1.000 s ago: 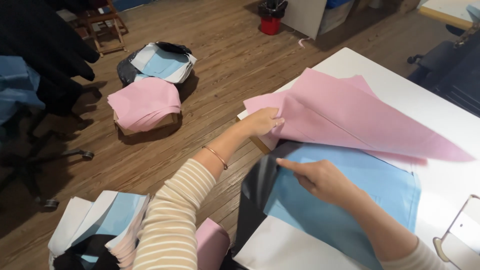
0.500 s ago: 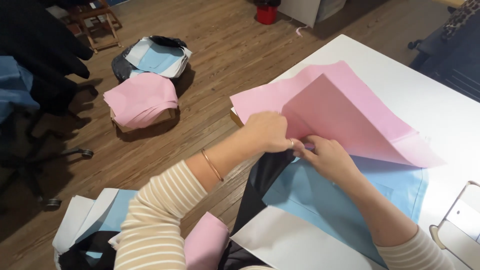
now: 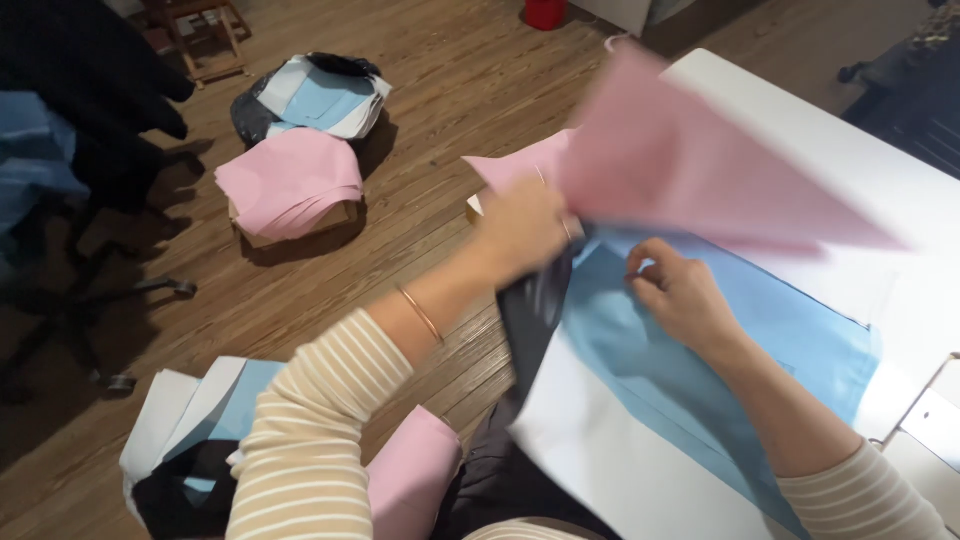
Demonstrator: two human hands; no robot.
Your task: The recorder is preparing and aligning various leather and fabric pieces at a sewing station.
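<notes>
Hands: left hand pinches large pink fabric sheet, raised toward 1 o'clock to bare the layer beneath | right hand curled, fingertips pressing light-blue fabric sheet flat on white surface | pink fabric stack on floor, 10 o'clock

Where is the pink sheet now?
In the head view, the pink sheet is lifted by the left hand above the blue sheet, over the white table.
</notes>
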